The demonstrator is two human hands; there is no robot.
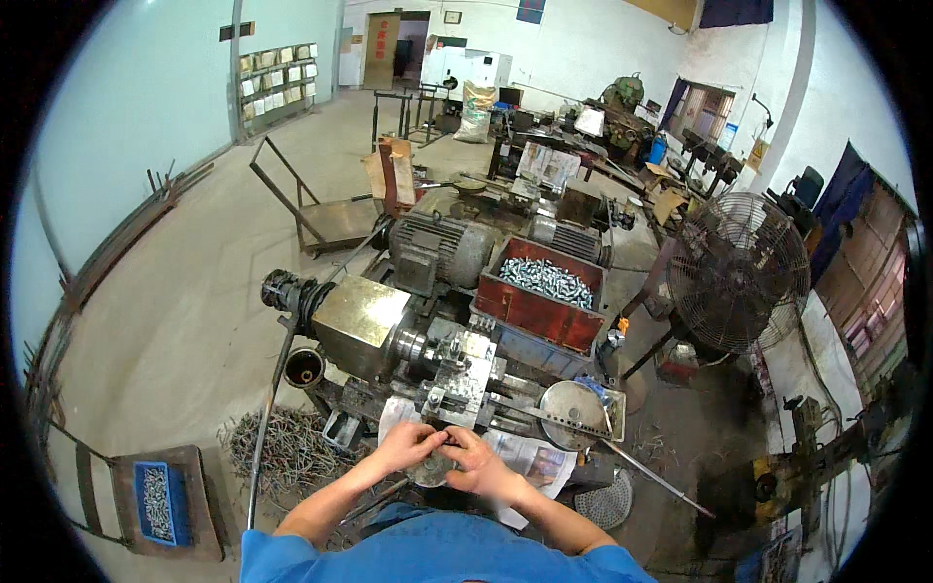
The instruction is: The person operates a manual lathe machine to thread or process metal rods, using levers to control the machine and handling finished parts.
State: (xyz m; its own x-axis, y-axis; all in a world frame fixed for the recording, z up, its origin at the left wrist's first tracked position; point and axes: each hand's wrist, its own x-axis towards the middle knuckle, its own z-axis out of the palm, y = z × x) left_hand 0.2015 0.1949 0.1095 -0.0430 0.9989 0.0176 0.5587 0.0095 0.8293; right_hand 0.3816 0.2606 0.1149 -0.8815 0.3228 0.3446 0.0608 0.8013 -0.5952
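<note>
My left hand (410,448) and my right hand (478,466) meet just in front of the metal tool slide (457,379) of a lathe-like machine. The fingers of both are closed and come together at the tips. Whatever lies between them is too small and hidden to name. Under the hands is a round metal handwheel or disc (431,472), partly covered by them. Left of the slide stands the machine's boxy headstock (362,313), with a shiny spindle (413,345) facing the slide.
A red bin (539,316) of small metal parts stands behind the slide. Sheets of newspaper (530,461) lie to the right, near a long bar (661,478). Metal shavings (282,452) heap at the left; beyond is a blue crate (160,502) of parts. A large fan (739,272) stands right.
</note>
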